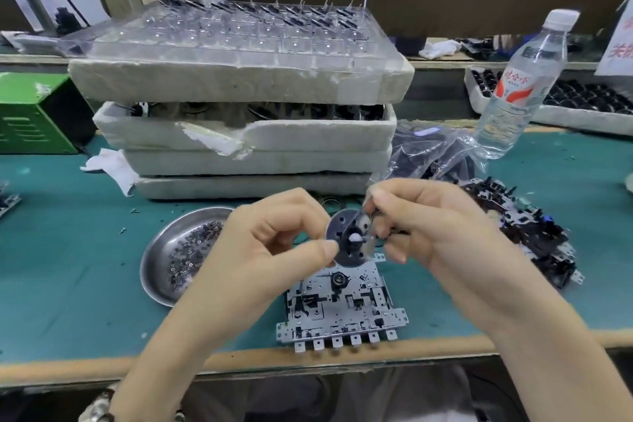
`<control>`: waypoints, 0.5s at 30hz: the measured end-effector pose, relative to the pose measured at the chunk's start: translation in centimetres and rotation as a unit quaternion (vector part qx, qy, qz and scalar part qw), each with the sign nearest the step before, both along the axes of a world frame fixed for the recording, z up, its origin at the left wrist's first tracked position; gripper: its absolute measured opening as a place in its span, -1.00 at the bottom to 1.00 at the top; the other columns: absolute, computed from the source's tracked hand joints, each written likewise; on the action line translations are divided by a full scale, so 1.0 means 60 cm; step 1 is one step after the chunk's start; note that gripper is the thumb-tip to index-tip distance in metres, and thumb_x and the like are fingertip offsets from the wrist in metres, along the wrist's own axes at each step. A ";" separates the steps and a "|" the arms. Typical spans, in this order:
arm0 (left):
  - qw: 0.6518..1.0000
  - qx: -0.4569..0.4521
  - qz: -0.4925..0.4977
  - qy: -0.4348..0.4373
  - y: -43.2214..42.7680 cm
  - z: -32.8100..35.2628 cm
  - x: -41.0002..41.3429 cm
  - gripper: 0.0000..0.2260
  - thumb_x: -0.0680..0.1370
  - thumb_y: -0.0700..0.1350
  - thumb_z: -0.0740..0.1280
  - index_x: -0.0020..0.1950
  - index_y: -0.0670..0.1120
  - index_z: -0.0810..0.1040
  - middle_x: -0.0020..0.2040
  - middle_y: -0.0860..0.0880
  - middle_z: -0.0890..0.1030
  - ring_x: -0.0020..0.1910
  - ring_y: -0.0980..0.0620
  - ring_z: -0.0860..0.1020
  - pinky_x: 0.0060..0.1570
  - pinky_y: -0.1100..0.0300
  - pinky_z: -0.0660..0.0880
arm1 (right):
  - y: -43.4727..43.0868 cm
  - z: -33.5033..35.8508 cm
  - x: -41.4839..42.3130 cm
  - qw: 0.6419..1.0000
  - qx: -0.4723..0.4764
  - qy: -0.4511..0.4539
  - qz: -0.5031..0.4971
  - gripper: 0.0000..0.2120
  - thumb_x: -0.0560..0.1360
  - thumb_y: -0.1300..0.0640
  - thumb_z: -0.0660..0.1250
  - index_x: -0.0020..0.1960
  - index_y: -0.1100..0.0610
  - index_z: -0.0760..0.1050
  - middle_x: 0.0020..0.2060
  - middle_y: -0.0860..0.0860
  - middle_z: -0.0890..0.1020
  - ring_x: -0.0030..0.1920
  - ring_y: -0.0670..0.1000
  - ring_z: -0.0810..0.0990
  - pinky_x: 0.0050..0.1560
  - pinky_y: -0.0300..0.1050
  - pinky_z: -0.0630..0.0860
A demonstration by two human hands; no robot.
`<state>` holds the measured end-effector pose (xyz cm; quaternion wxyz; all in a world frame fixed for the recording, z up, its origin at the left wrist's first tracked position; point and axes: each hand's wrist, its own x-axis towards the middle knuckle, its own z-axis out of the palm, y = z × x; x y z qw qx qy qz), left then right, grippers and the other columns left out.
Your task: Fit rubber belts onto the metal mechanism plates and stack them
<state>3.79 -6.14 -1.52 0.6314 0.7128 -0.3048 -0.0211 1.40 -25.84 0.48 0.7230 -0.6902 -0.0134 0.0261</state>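
A metal mechanism plate [346, 308] lies flat near the front edge of the green mat, its tabs pointing toward me. Above it I hold a dark round flywheel disc [346, 238] with a white hub. My left hand [274, 233] pinches the disc's left rim between thumb and forefinger. My right hand [431, 219] pinches something small at the disc's upper right; motion blur hides what it is. A pile of finished dark mechanism plates [527, 233] lies to the right.
A steel dish [161, 257] of small washers sits left of the plate. Stacked foam trays [239, 134] topped by a clear plastic tray of parts stand behind. A water bottle [520, 86] and a plastic bag [431, 151] are at back right, a green box [34, 110] at left.
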 end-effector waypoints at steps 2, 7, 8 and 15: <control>0.995 0.066 0.001 -0.078 0.005 -0.004 -0.001 -0.81 0.42 -0.02 0.39 -0.30 -0.12 0.58 -0.20 0.04 0.56 -0.28 -0.07 0.48 -0.29 0.12 0.35 | -0.019 -0.005 0.009 0.988 0.063 0.075 0.120 -0.84 0.48 0.10 0.33 -0.17 0.15 0.62 -0.16 0.11 0.52 -0.26 -0.03 0.45 -0.41 -0.24 0.36; 0.908 0.258 0.011 -0.330 0.010 -0.002 -0.006 -0.86 0.46 -0.11 0.38 -0.30 -0.10 0.52 -0.21 0.10 0.52 -0.24 -0.01 0.42 -0.30 0.08 0.39 | -0.039 -0.022 0.017 0.964 0.004 0.127 0.233 -0.81 0.47 0.10 0.27 -0.26 0.11 0.58 -0.09 0.23 0.46 -0.22 -0.03 0.43 -0.36 -0.20 0.33; 0.884 0.283 0.013 -0.373 0.006 -0.002 -0.007 -0.86 0.44 -0.16 0.40 -0.31 -0.11 0.52 -0.23 0.07 0.52 -0.27 -0.02 0.39 -0.36 0.11 0.36 | -0.039 -0.025 0.017 0.963 -0.034 0.121 0.240 -0.79 0.47 0.05 0.32 -0.27 0.15 0.53 -0.11 0.27 0.44 -0.24 -0.05 0.41 -0.34 -0.22 0.32; 0.743 0.356 0.002 -0.567 -0.006 0.001 0.007 -0.80 0.47 -0.24 0.39 -0.34 -0.10 0.50 -0.33 -0.01 0.47 -0.27 0.02 0.20 -0.45 0.13 0.27 | -0.050 -0.026 0.018 0.966 -0.123 0.026 0.226 -0.69 0.44 0.16 0.50 -0.33 0.05 0.38 -0.07 0.13 0.71 -0.12 -0.05 0.61 -0.03 -0.27 0.50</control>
